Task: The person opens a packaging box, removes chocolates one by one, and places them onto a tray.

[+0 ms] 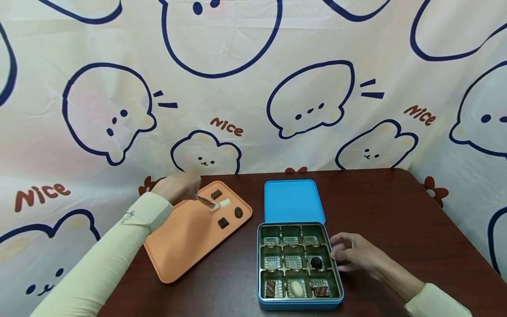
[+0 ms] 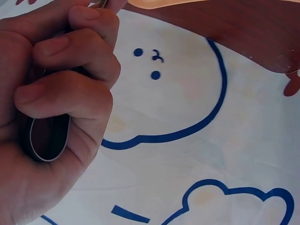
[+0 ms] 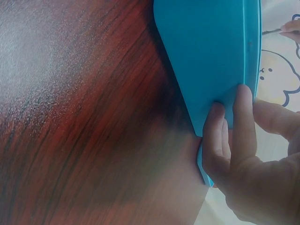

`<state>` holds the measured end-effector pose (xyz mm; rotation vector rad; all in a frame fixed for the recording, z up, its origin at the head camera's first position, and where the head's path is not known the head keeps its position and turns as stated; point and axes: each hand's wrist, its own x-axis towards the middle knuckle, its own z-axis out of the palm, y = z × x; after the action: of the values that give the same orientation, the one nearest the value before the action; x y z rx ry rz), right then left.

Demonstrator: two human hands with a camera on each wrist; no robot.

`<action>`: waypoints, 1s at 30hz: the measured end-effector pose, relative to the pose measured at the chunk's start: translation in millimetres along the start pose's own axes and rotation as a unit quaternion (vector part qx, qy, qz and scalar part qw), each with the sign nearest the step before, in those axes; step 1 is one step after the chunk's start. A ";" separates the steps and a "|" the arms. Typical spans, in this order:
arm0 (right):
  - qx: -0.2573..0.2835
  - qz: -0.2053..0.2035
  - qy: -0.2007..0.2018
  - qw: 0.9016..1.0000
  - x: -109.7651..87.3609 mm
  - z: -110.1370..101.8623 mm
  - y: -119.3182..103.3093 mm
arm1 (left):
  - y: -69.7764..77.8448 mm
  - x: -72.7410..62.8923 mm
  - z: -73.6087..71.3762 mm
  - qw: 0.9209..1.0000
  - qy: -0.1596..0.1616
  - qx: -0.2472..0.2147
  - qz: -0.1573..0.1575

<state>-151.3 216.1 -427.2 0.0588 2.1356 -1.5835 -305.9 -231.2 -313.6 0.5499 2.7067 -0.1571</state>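
Observation:
My left hand (image 1: 180, 187) grips metal tongs (image 1: 206, 201) with curled fingers. In the left wrist view, the bent end of the tongs (image 2: 49, 157) shows below the fingers. Their tips reach down to a pale piece (image 1: 214, 206) on the orange tray (image 1: 182, 240); whether they pinch it is too small to tell. Beside it lie a white chocolate (image 1: 225, 203) and dark chocolates (image 1: 223, 223). My right hand (image 1: 358, 253) rests its fingertips against the right side of a blue tin (image 1: 301, 304). The right wrist view shows loosely extended fingers (image 3: 243, 126) on the tin's wall.
The tin's blue lid (image 1: 294, 200) lies back behind it. Inside, a gold divided insert (image 1: 292, 233) holds several chocolates in its front row and a dark one (image 1: 316, 263) in the middle row's right compartment. A cartoon-printed cloth (image 1: 245, 101) hangs behind the brown table (image 1: 380, 202).

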 end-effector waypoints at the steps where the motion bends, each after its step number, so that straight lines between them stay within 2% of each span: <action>1: 0.000 0.000 0.000 1.000 0.1 0.1 0.0 | -5.0 -1.5 1.1 1.000 -0.003 -0.007 0.011; 3: 0.000 0.001 0.000 1.000 0.1 0.4 -0.1 | -6.7 -4.2 2.8 1.000 -0.002 -0.003 0.020; 4: 0.000 0.001 0.001 1.000 0.2 0.6 -0.1 | -1.9 -3.0 3.7 1.000 -0.003 0.013 0.000; 7: -0.002 0.001 0.002 1.000 0.4 0.9 0.0 | 2.5 -1.2 7.2 0.999 0.001 0.044 -0.024; 14: -0.002 0.003 0.002 1.000 0.6 0.7 0.4 | 3.2 4.4 12.4 0.995 0.025 0.091 -0.022; 20: 0.000 0.006 0.003 1.000 0.5 0.5 0.0 | 15.3 4.5 15.2 0.987 0.053 0.151 -0.017; 25: -0.001 0.004 0.002 1.000 0.0 -0.2 -0.7 | 24.9 5.1 17.4 0.988 0.045 0.148 -0.029; 30: 0.000 0.000 -0.001 1.000 -0.5 -0.6 -0.5 | 28.3 3.8 17.0 0.988 0.045 0.146 -0.028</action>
<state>-151.2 216.6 -426.4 0.0568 2.1340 -1.5817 -292.2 -207.0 -331.8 0.5757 2.8070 -0.5638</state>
